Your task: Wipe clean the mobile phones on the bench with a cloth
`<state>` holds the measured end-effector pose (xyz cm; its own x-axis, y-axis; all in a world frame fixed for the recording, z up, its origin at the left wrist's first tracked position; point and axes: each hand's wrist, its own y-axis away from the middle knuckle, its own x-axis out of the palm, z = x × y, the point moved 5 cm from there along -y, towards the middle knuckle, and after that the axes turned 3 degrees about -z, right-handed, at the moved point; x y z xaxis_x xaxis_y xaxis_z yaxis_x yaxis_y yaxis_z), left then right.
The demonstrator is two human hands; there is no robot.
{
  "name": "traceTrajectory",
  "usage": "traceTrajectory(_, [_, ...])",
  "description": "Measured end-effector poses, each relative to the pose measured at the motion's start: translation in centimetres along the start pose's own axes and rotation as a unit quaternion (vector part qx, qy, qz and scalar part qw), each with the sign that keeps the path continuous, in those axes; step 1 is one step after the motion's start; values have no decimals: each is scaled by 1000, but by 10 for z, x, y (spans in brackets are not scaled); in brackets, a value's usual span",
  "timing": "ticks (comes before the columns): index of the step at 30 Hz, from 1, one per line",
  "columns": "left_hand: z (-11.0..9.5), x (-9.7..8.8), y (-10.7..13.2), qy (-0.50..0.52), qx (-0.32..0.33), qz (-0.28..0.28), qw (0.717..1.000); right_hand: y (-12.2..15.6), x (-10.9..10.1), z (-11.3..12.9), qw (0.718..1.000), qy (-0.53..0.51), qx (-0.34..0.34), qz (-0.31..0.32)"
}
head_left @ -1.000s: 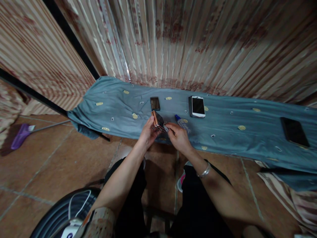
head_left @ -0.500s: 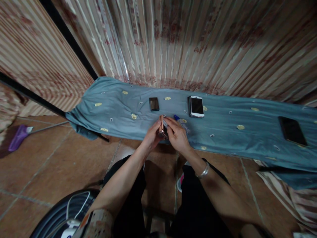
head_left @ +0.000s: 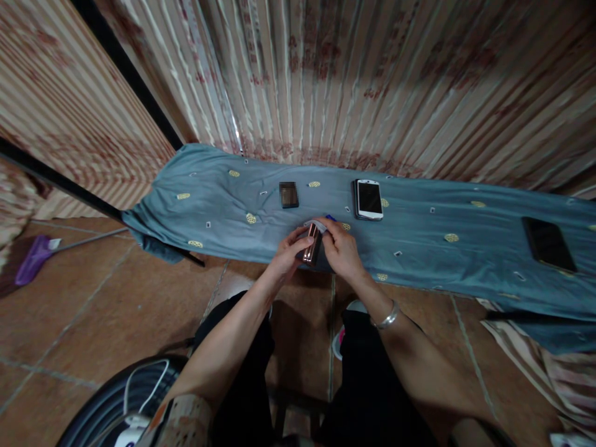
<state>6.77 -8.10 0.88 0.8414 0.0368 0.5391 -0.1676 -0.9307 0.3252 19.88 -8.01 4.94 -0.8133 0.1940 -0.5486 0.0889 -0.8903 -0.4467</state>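
Note:
My left hand [head_left: 287,253] is closed around a shiny rose-gold slab-like object [head_left: 311,245], its thumb lying across it. The object shows parallel glossy edges and is tilted above the near edge of the cloth; its exact kind I cannot make out. At its upper right, my right hand [head_left: 343,249] pinches a thin grey cloth [head_left: 319,225] that touches the object's top end. A small blue item [head_left: 330,218] lies just beyond the right fingers, mostly hidden. Farther back sits a small dark square case [head_left: 288,195].
A grey-blue patterned cloth [head_left: 419,248] covers the narrow bench. On it lie a white phone [head_left: 369,200], on top of something dark, and a black phone [head_left: 549,244] at the far right. Behind hangs a striped curtain [head_left: 316,81]. A purple broom [head_left: 35,259] rests on the tiled floor.
The rose-gold object has turned in my left hand, so more of its glossy side faces up. My right hand has shifted slightly right, with the grey cloth now over the object's top end.

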Motion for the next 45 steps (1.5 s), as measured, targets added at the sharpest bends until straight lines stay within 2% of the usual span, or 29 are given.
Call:
traceTrajectory(6, [-7, 2, 3, 12, -2, 18, 1000, 0, 7, -16, 999, 12, 36, 15])
traceTrajectory(11, [-7, 1, 4, 16, -5, 11, 1000, 2, 11, -26, 999, 12, 53, -2])
traceTrajectory(25, [-9, 5, 4, 28, -5, 29, 999, -1, 16, -42, 993, -60, 105, -11])
traceTrajectory(33, [-8, 1, 2, 22, 10, 12, 1000, 0, 17, -45, 987, -93, 127, -16])
traceTrajectory(38, [-10, 3, 2, 27, 16, 27, 999, 0, 17, -46, 983, -113, 142, -2])
traceTrajectory(45, [-19, -4, 0, 17, 15, 9, 1000, 2, 22, -38, 985, -107, 131, 41])
